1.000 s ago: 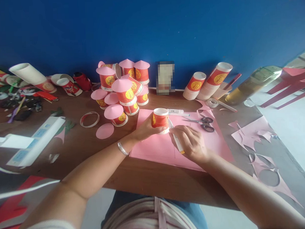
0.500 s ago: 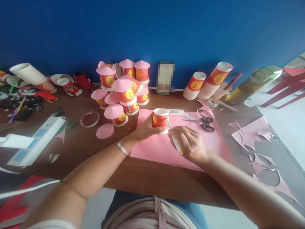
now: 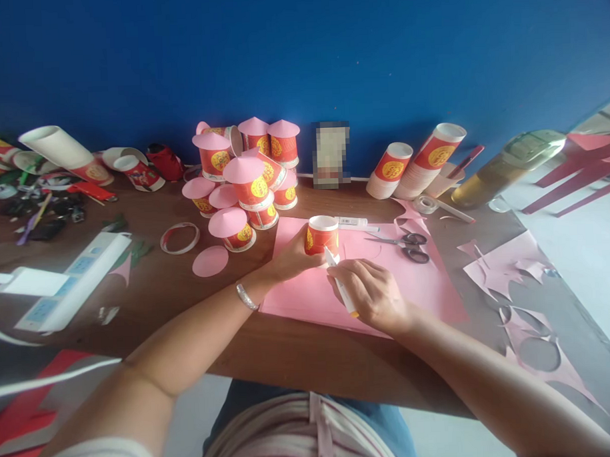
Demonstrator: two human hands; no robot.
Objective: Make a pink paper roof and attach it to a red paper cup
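Observation:
Wrapped around the left side of a red paper cup with a yellow emblem, my left hand keeps it upright over a pink paper sheet. My right hand grips a white pen with an orange end. The pen's tip points at the lower front of the cup; whether it touches cannot be told. Scissors lie on the sheet to the right. Behind the cup are a small white labelled item and a thin white stick.
Cups with pink cone tops are piled at back left, beside a pink disc. Stacked cups, a tape roll and a bottle stand right. Paper scraps lie far right, a power strip left.
My right hand and the pen have shifted slightly left and down, and the pen's tip now shows in front of the cup. My left hand and the cup stay nearly still.

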